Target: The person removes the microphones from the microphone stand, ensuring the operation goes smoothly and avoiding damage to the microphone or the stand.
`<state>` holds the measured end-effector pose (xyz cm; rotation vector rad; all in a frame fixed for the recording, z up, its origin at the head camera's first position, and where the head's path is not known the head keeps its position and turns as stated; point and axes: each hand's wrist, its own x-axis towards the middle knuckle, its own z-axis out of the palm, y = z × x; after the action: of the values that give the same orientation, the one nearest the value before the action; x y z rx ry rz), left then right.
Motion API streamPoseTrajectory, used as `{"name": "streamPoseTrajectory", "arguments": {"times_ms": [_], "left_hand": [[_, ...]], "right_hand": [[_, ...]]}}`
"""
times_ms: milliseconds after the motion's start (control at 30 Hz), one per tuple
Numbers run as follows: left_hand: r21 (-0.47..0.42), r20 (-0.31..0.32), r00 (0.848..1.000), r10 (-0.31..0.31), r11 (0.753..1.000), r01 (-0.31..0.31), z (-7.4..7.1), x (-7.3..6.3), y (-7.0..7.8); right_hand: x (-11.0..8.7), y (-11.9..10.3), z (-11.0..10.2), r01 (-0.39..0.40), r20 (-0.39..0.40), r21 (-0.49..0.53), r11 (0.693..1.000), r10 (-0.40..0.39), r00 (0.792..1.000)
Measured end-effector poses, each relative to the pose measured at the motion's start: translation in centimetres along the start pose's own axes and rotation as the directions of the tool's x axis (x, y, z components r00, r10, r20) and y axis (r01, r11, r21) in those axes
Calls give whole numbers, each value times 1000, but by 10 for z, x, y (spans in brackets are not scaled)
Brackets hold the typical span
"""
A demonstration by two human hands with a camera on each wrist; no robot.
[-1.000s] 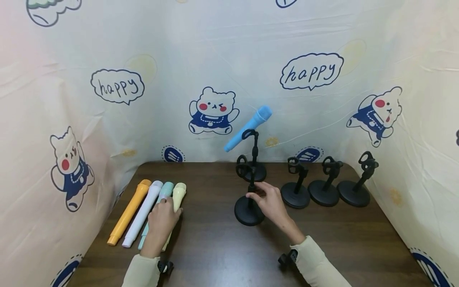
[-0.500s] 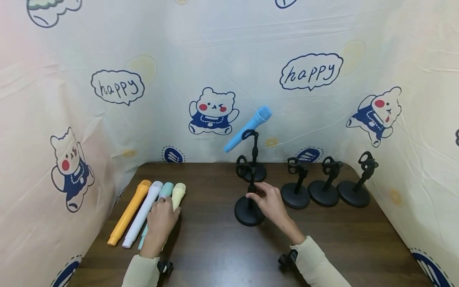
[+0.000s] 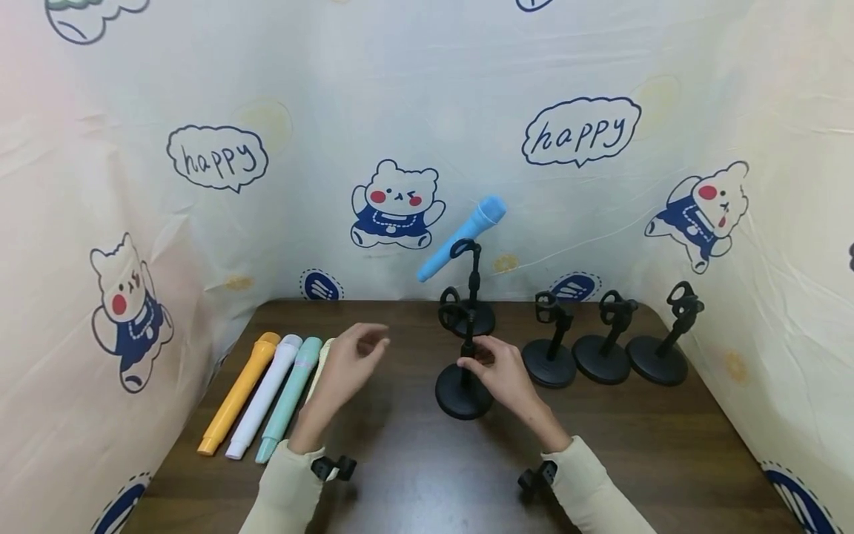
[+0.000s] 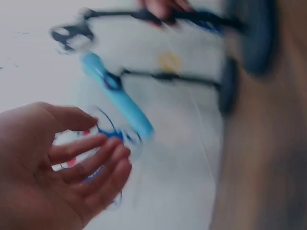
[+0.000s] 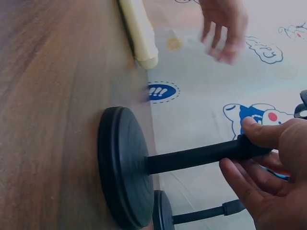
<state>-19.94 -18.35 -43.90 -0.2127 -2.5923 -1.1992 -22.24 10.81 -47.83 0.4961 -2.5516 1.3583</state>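
Note:
My right hand (image 3: 510, 374) pinches the upright of a black microphone stand (image 3: 463, 397), just above mid-pole; the right wrist view shows thumb and fingers around its collar (image 5: 244, 147). The stand's round base sits on the table. My left hand (image 3: 348, 365) is raised above the table with loosely bent fingers and nothing in them, between the toy microphones and the stand. Partly behind it lies a pale yellow microphone (image 5: 139, 33). Beside that lie a teal microphone (image 3: 291, 397), a pale lavender one (image 3: 265, 397) and an orange one (image 3: 240, 393).
Behind the held stand, a second stand (image 3: 474, 285) bears a tilted blue microphone (image 3: 460, 239). Three more black stands (image 3: 548, 363) with clip tops stand in a row at the right of the brown table (image 3: 400, 460). A printed cloth (image 3: 300, 208) hangs around the table's back and sides.
My left hand has lifted off the teal and pale yellow microphones and moved right, empty. The microphones stay on the table. My right hand keeps its hold on the stand.

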Motion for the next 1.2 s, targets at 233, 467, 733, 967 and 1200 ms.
{"name": "streamPoseTrajectory", "arguments": {"times_ms": [233, 467, 733, 967, 1200], "left_hand": [[-411, 78, 992, 98, 910, -57, 15, 18, 51], [-566, 140, 972, 190, 821, -79, 33, 38, 76], [-561, 141, 971, 192, 824, -81, 47, 47, 77], [-544, 130, 973, 189, 835, -89, 52, 50, 74], [-547, 122, 974, 193, 832, -96, 53, 52, 70]], "right_hand": [[3, -4, -8, -30, 32, -7, 1000, 31, 999], [5, -6, -9, -43, -27, 30, 999, 44, 999], [6, -7, -3, -30, -60, -9, 999, 30, 998], [5, -6, 1, 21, -116, 8, 1000, -20, 993], [3, -6, 4, 55, -127, 17, 998, -53, 991]]}}
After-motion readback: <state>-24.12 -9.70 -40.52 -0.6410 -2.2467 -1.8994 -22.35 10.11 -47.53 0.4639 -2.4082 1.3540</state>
